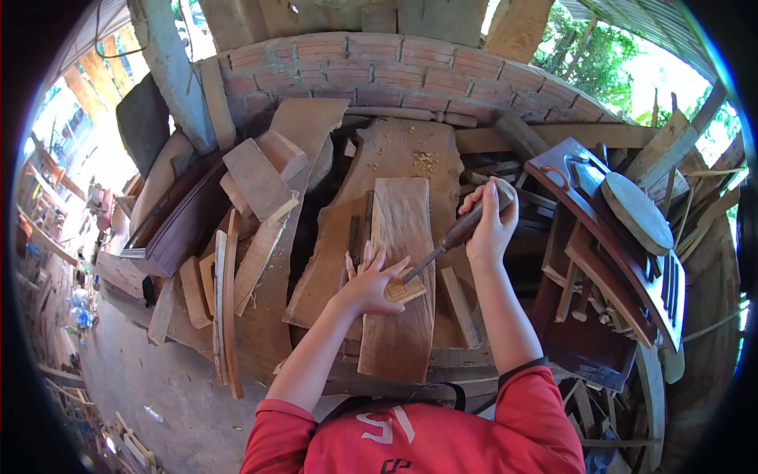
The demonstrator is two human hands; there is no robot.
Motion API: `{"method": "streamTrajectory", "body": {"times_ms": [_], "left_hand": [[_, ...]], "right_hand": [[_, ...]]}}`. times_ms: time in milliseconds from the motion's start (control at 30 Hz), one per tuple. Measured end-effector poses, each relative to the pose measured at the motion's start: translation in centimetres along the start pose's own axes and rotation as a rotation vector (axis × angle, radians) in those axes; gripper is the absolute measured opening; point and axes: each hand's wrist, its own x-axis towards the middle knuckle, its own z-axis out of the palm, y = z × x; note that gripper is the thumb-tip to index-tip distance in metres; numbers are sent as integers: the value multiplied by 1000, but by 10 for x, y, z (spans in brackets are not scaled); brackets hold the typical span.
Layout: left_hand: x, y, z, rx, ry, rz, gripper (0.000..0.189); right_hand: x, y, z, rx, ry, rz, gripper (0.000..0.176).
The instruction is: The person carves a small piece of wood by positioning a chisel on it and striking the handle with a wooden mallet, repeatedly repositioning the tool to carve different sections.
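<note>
— Red sleeves (pixel 527 407) are seen nearest; what is held beyond them?

— A wood block (pixel 408 292) is pinned on the plank (pixel 401 213) by the left hand (pixel 367 284), fingers spread flat. The chisel (pixel 446 241) is clenched in the right hand (pixel 489 229), its tip set at the block.

— What could go wrong?

— Should the blade slip, the nearby left fingertips could be cut. The cutting edge cannot be made out; the block is partly covered.

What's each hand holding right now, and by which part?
The right hand holds a chisel by its wooden handle. The left hand holds nothing; it lies flat, pressing a small wood block onto the plank.
</note>
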Motion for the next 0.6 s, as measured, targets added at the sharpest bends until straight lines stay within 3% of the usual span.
{"method": "streamTrajectory", "body": {"times_ms": [600], "left_hand": [[3,-2,-5,-24,-45,39,92]], "right_hand": [[-3,1,-2,-29,24,-2,15]]}}
